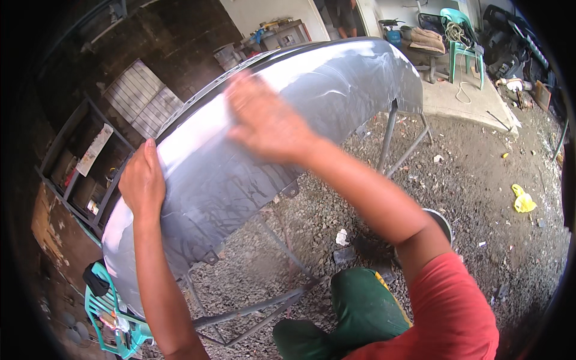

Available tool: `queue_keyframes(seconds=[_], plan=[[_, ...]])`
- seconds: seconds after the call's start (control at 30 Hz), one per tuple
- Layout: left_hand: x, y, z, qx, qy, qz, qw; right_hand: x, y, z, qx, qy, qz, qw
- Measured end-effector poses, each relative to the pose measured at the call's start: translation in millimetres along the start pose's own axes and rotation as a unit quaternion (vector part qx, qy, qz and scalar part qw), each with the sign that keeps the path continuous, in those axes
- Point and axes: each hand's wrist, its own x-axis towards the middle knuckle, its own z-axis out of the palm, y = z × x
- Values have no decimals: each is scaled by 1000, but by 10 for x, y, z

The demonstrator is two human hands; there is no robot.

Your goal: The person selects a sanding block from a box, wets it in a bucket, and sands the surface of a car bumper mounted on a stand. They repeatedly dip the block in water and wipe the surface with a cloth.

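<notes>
Head view: the curved grey panel [210,189] rests on a metal stand [255,308], directly beneath both hands. I read its long axis as an arc from lower left to upper right. My right hand [261,120] lies across the mid-length white patch [192,135]; my left hand [143,180], nearer the left end, bends over the upper edge. Right-hand fingers appear extended but blurred; I cannot tell either hand's closure or whether the right palm covers anything. I read no brand, label or writing on the panel.

A metal stand [258,305] carries a curved grey panel [207,186]; on the gravel [468,186] lies a yellow bag [524,200].
</notes>
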Motion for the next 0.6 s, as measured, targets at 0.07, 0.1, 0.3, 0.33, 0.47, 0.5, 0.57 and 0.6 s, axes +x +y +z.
queue_keyframes(seconds=[0.07,0.1,0.3,0.33,0.47,0.5,0.57,0.6], plan=[[0,24,-25,5,1,-1,1000,-49,599,-186,-10,21,74,997],[9,64,-14,-1,4,-1,1000,-57,771,-328,1,36,147,989],[1,5,148,-14,64,45,997,129,-99,-56,7,-18,-15,1000],[-7,-33,121,-9,64,45,997,148,-113,-59,25,-39,-73,996],[14,58,39,-5,31,16,999,-19,1113,-331,-50,30,105,993],[13,109,29,-2,9,2,1000,-52,1164,-329,-64,41,136,988],[15,175,41,2,-2,-4,1000,60,753,-242,-50,93,141,984],[15,219,54,3,-8,-6,1000,79,466,-118,-79,99,48,991]])
